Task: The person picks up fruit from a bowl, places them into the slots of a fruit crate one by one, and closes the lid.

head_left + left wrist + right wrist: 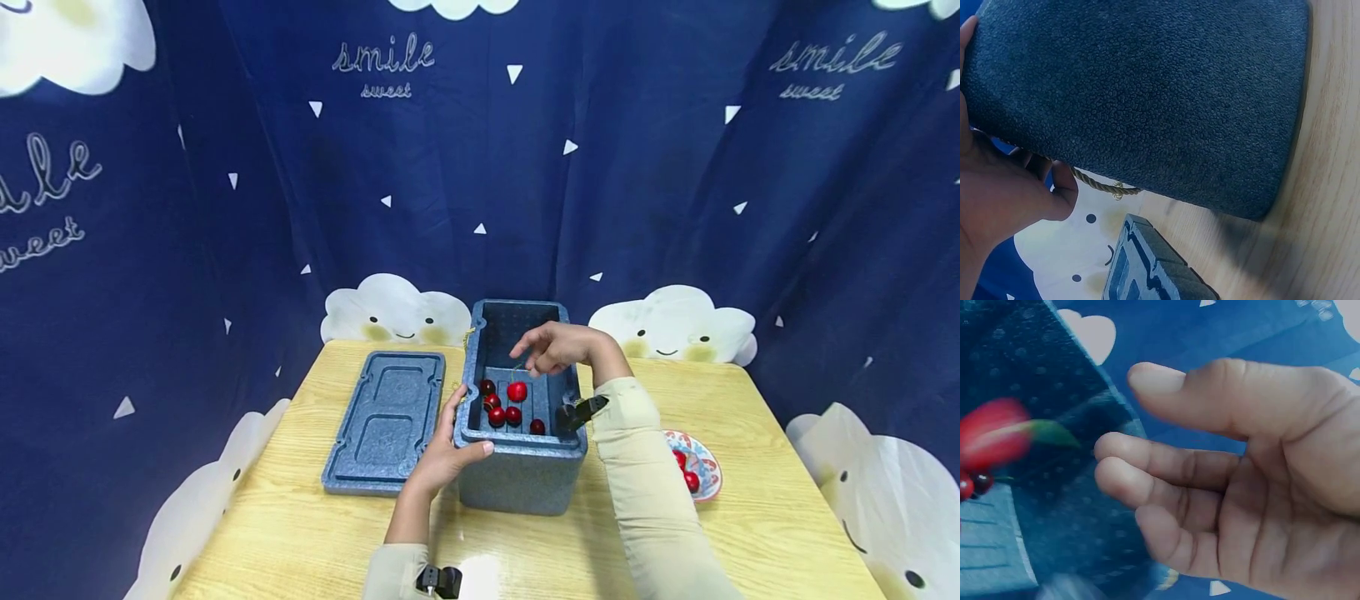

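A blue-grey foam box [517, 485] stands open-topped on the table, with several dark red cherries [497, 417] on its floor. My left hand [444, 458] grips its near left corner, thumb along the front rim and fingers on the side wall. My right hand [561, 346] is over the box, thumb and fingertips apart with nothing between them. Just below those fingers is a bright red cherry [517, 392] with a stem. In the right wrist view this cherry [994, 432] is blurred and separate from the fingertips.
The box's lid [386, 425] lies flat on the table to the left. At right, partly behind the right sleeve, a patterned plate [717, 482] holds more cherries [691, 481]. A rope handle [1100, 185] hangs at the box's left side. Behind the table hangs a blue curtain [450, 167].
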Action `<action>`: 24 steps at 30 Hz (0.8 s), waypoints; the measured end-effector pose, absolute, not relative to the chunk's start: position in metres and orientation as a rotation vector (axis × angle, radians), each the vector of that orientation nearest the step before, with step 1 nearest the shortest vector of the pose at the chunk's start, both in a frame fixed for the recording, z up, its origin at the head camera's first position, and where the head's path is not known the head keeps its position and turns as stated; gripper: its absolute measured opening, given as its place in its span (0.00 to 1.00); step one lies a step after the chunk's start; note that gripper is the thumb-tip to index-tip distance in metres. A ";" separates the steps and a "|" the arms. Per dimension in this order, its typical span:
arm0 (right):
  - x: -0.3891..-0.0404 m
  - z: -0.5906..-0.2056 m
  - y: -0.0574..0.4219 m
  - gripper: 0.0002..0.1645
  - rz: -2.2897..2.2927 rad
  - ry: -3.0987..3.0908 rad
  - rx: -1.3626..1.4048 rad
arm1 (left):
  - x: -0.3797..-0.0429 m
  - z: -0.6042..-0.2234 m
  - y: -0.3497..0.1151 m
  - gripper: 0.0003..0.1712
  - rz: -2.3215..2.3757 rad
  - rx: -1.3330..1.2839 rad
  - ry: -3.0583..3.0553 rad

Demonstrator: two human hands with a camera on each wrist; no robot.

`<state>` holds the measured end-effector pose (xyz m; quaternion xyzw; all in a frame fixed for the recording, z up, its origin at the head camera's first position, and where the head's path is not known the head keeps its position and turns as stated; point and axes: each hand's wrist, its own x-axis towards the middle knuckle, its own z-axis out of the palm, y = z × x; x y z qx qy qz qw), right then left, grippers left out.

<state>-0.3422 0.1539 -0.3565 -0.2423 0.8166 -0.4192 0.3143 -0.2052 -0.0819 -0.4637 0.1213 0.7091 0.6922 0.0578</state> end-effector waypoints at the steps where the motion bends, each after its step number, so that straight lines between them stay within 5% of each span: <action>1: -0.339 -0.354 0.157 0.23 -1.096 2.183 -0.655 | -0.205 -0.464 -0.081 0.56 2.097 0.371 2.149; 12: -0.290 -0.369 0.200 0.19 -1.409 2.424 -0.817 | -0.202 -0.463 -0.083 0.56 2.088 0.355 2.176; 24: -0.253 -0.401 0.235 0.19 -1.701 2.543 -0.630 | -0.202 -0.463 -0.082 0.56 2.110 0.384 2.159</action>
